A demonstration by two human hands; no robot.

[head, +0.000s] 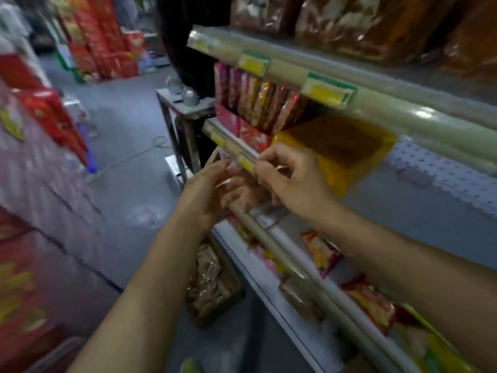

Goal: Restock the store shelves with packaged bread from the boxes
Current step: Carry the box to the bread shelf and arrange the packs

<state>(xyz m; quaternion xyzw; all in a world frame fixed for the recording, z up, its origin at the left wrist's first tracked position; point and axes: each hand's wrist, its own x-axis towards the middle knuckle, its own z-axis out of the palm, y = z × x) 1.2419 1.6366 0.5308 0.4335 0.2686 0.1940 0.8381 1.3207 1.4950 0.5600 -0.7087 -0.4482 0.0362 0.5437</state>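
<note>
- The view is blurred, looking down a shop aisle with a middle shelf [419, 211] on the right, taken here as the landmark.
- Both hands meet at the front edge of that shelf, near a small yellow price tag [246, 164].
- The left hand [207, 192] is held up with fingers spread and loose – it may be touching a clear wrapped packet [236, 189], but the blur makes this hard to tell.
- The right hand [293, 179] has curled fingers pinching the same clear packet.
- On the shelf, just behind the right hand, sits a yellow pack [338, 152] of bread.
- Below the shelf, on the floor, stands a box [212, 286] of brown wrapped bread.
- Further back on the shelf stand pink and orange snack packs [258, 103].
</note>
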